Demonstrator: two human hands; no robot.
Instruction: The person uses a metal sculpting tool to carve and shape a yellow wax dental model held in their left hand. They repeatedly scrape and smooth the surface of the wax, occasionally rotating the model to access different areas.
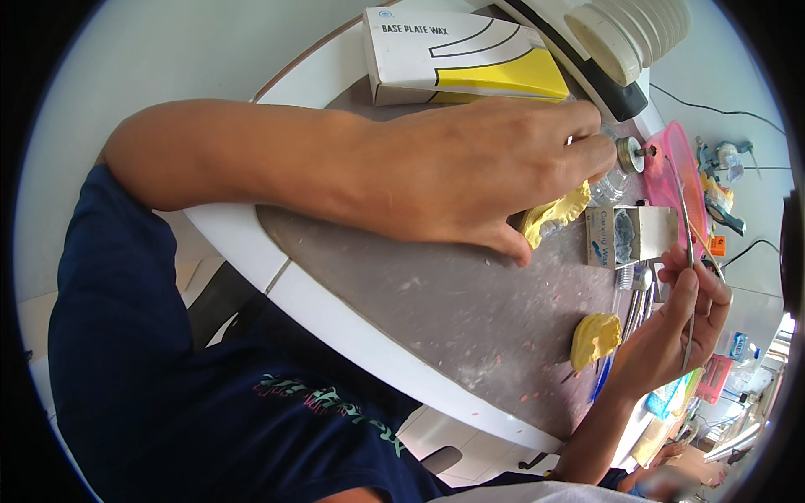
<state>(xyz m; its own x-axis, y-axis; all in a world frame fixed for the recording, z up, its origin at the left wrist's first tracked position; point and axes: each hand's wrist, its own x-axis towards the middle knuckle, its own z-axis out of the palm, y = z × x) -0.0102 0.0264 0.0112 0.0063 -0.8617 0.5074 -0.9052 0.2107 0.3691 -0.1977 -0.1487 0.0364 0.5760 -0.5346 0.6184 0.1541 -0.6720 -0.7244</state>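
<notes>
My left hand (495, 172) reaches across the worktop with its fingers bent around a yellow dental cast (555, 216), the thumb at the near edge. Its palm side is hidden. Just beyond the fingertips stands a glass spirit lamp (631, 156) with a metal collar and dark wick; no flame can be made out. On the right, my right hand (692, 314) pinches a slender metal dental instrument (688, 235), whose far end points toward the lamp and a pink bowl (681, 159). A second yellow dental cast (596, 339) rests near my right wrist.
A white and yellow wax box (461, 59) lies behind my left hand. An opened small carving-wax box (631, 235) sits between the hands, with several metal tools (641, 298) beside it. A white ribbed lamp shade (629, 38) overhangs the back. Pink wax crumbs dot the grey worktop (436, 293).
</notes>
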